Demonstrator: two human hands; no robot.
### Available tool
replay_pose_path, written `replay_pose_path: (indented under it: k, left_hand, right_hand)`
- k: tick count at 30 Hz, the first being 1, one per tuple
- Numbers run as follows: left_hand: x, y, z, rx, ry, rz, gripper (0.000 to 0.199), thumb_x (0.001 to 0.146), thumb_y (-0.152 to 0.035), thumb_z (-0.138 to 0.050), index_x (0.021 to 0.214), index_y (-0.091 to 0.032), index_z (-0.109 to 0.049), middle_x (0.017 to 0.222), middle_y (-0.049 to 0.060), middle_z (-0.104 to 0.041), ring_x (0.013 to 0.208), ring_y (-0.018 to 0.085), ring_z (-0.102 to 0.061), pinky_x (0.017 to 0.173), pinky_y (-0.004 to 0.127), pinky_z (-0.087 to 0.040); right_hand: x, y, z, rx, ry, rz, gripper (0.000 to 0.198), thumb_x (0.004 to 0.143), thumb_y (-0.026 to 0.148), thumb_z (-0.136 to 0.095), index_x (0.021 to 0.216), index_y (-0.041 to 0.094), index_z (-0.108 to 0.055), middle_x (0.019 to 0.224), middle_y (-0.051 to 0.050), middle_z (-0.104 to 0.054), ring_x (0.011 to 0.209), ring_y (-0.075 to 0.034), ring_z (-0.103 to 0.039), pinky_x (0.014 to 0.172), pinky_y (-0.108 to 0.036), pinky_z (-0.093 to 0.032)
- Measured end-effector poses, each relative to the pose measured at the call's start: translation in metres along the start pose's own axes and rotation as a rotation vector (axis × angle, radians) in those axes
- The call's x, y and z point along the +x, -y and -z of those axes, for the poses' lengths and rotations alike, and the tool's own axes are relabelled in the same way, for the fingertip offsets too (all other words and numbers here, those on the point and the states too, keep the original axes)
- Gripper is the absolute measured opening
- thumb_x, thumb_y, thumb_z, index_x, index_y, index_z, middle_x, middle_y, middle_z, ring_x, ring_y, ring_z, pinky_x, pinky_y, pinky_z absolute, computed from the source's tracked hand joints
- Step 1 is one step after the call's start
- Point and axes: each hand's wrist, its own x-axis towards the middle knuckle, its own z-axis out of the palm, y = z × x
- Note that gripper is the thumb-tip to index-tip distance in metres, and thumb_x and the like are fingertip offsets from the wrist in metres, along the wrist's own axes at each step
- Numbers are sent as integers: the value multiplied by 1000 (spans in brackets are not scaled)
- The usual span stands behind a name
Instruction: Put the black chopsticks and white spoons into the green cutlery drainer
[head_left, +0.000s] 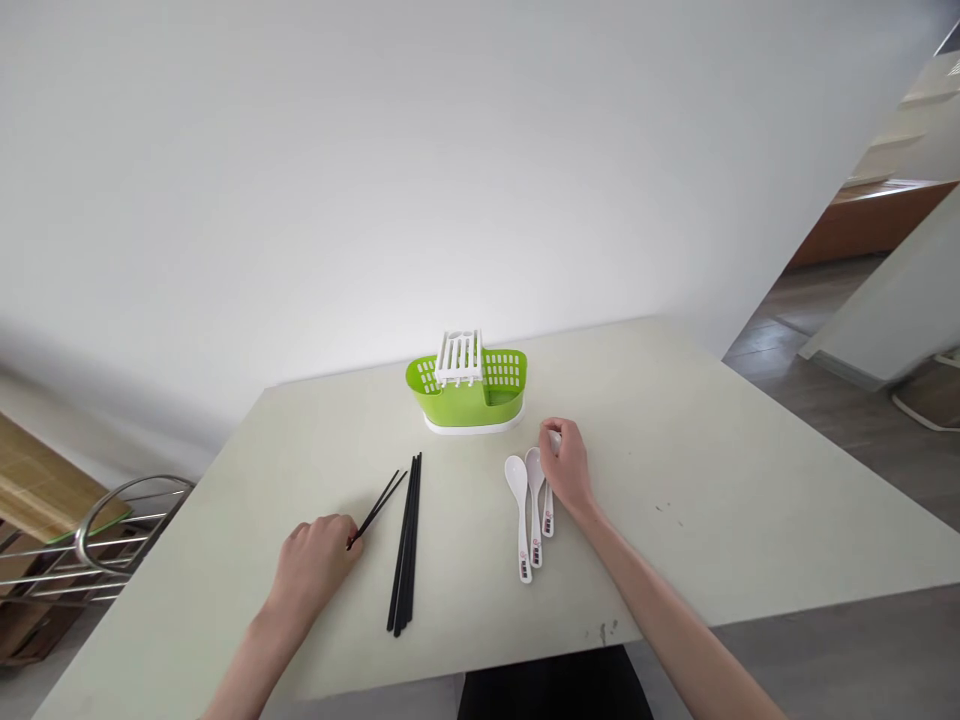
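My left hand (319, 560) is closed around a pair of black chopsticks (384, 502), whose tips point up and to the right. Beside them, several more black chopsticks (406, 550) lie in a bundle on the table. My right hand (567, 466) has its fingers curled over the bowl of a white spoon (549, 510), the rightmost of three. Two other white spoons, a left one (518, 500) and a middle one (535, 500), lie just left of that hand. Behind both hands stands a green utensil basket (465, 408) with a white slotted rack (460, 357) on top.
The pale table (720, 480) has its back edge against a white wall (420, 170). Off its left side are a metal-framed rack (112, 535) and a woven tan panel (45, 480). A doorway with a grey floor (795, 310) lies to the right.
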Motion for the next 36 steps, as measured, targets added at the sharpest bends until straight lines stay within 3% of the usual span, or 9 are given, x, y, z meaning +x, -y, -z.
replay_pose_path:
  k: [4, 8, 15, 19, 24, 29, 36]
  left_hand:
    - [1, 0, 1, 0, -23, -29, 22, 86, -26, -54, 79, -23, -75, 89, 11, -77, 89, 30, -72, 76, 34, -45]
    - [-3, 3, 0, -9, -35, -57, 26, 89, -24, -49, 81, -24, -74, 90, 10, -77, 87, 28, -72, 74, 33, -43]
    - [-11, 11, -4, 51, 8, -73, 34, 97, -20, -36, 87, -22, -69, 100, 9, -77, 87, 26, -72, 69, 33, -40]
    - [-14, 23, -4, -17, -28, -60, 36, 98, -26, -34, 93, -22, -69, 104, 9, -77, 86, 26, -73, 70, 34, -44]
    - [-17, 34, 13, -318, -168, -74, 38, 98, -46, -38, 104, -26, -69, 112, 6, -79, 94, 26, -76, 77, 34, -52]
    - [-18, 22, 44, -688, -351, -56, 43, 91, -66, -55, 106, -28, -69, 99, 4, -82, 97, 29, -78, 81, 33, -57]
    - [6, -25, 87, -1123, -479, -71, 49, 85, -69, -69, 105, -24, -66, 84, 6, -80, 92, 34, -80, 50, 28, -52]
  right_hand:
    - [-4, 6, 2, -144, -16, 266, 29, 101, 30, -47, 125, 21, -59, 124, -14, -65, 120, -30, -57, 104, -55, -49]
    - [-9, 19, 5, -210, 63, 473, 49, 102, 22, -46, 151, 25, -46, 142, -13, -59, 135, -29, -51, 112, -55, -46]
    - [-2, 33, 3, -285, 200, 596, 61, 104, 20, -41, 164, 28, -30, 155, -11, -52, 143, -29, -48, 117, -55, -43]
    - [18, 29, -8, -315, 278, 610, 58, 106, 21, -37, 164, 26, -32, 158, -11, -51, 141, -28, -51, 115, -51, -46]
    - [33, 20, -17, -269, 313, 594, 48, 105, 25, -41, 152, 26, -51, 148, -11, -58, 136, -28, -55, 113, -52, -48]
    - [32, 19, -15, -226, 266, 563, 38, 104, 27, -43, 139, 28, -59, 139, -11, -62, 131, -28, -58, 110, -52, -49]
    - [30, 15, -6, -215, 186, 537, 32, 104, 26, -44, 130, 27, -62, 134, -11, -65, 127, -28, -61, 108, -51, -49]
